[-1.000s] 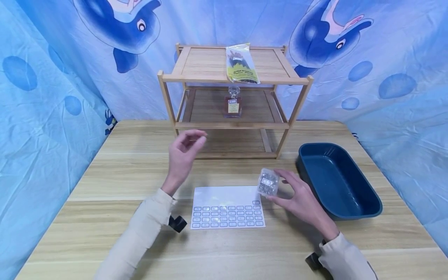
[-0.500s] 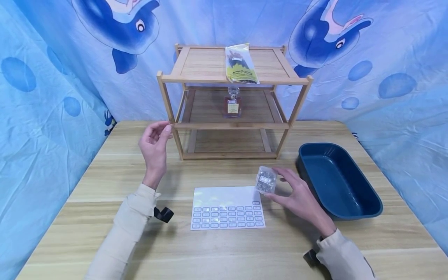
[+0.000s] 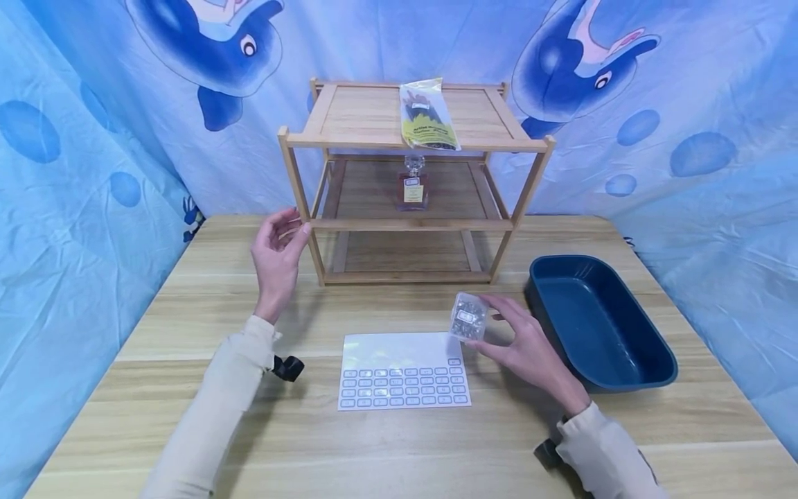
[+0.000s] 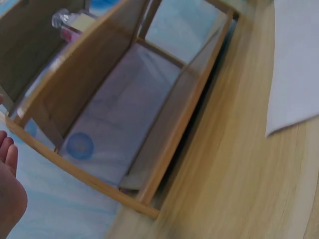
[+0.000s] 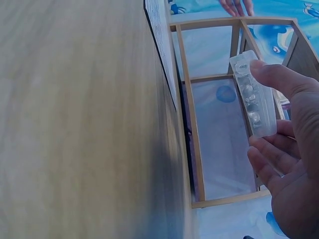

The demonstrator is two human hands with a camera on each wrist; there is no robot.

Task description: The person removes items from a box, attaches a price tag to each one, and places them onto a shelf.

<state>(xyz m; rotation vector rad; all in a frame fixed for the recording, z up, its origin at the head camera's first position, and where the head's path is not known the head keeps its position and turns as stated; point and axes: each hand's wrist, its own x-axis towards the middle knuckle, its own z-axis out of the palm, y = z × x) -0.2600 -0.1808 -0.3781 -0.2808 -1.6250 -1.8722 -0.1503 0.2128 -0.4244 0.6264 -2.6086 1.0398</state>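
My right hand (image 3: 530, 350) holds a small clear plastic box (image 3: 468, 317) between thumb and fingers, above the right end of the white sheet (image 3: 395, 350). Small clear-grey pieces show inside the box, and a white label sits on its face. In the right wrist view the box (image 5: 253, 94) is seen edge-on, pinched by thumb and fingertips. My left hand (image 3: 277, 263) is beside the left front post of the wooden rack (image 3: 411, 225), fingers loosely bent. Only part of that hand (image 4: 9, 184) shows in the left wrist view; whether it touches the post, I cannot tell.
A yellow-and-white packet (image 3: 430, 114) lies on the rack's top shelf. Below it, a perfume bottle (image 3: 413, 186) stands on the middle shelf. A dark blue basin (image 3: 651, 378) sits at the table's right. Rows of small labels cover the sheet's lower half. Blue curtains enclose the table.
My left hand has moved left from in front of the rack to its left front post. My right hand, still holding the plastic box, has shifted slightly left and up.
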